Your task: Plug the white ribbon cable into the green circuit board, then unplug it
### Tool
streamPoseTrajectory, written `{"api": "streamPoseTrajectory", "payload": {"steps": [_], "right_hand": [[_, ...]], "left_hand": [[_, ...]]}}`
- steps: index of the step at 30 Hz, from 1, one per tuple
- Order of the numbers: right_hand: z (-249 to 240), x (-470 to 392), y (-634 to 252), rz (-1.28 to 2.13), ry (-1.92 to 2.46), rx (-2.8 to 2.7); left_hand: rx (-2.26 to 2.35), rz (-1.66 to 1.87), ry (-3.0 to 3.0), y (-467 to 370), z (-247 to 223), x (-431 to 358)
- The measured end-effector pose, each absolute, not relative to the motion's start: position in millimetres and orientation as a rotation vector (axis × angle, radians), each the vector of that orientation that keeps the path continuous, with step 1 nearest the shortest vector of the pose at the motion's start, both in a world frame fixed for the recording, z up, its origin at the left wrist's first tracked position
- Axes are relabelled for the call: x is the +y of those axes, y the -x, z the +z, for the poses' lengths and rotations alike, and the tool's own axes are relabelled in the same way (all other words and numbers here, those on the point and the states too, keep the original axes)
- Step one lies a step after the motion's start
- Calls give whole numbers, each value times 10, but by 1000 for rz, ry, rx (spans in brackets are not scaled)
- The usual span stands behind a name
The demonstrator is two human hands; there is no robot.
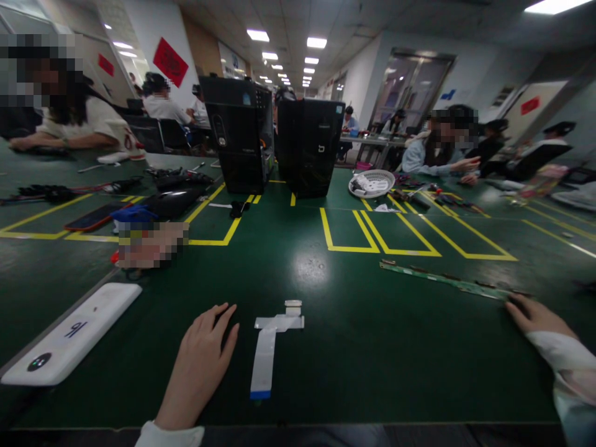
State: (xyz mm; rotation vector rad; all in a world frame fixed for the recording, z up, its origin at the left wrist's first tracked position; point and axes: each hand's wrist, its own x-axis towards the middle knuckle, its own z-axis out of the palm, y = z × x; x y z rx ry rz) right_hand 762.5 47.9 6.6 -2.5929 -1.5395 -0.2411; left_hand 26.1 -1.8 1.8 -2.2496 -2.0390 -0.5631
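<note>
My left hand [202, 357] lies palm down on the green table, fingers stretched out and a little apart, holding nothing. Just right of it, apart from the fingers, is a white flat ribbon cable [264, 357] with a blue end, folded crosswise near its top. A small white connector sits at that far end. At the right side, my right hand [540, 315] has its fingers closed at the near end of a long, narrow green circuit board strip [449, 278]. The strip slants away to the left along the tabletop. My fingertips partly hide its end.
A white power-bank-like case [74, 332] lies at the left, with a blurred-out item [153, 245] beyond it. Two black computer towers [310, 149] stand at the back, near a white basket [372, 184]. Yellow tape marks the table [354, 372]. Co-workers sit left and right.
</note>
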Motion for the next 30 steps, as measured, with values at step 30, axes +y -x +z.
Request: {"api": "streamPoseTrajectory", "payload": {"steps": [30], "right_hand": [[140,803,-4494,-146,1162,-2590]], "left_hand": [[-2012,-585,2233,-280,41,-15]]}}
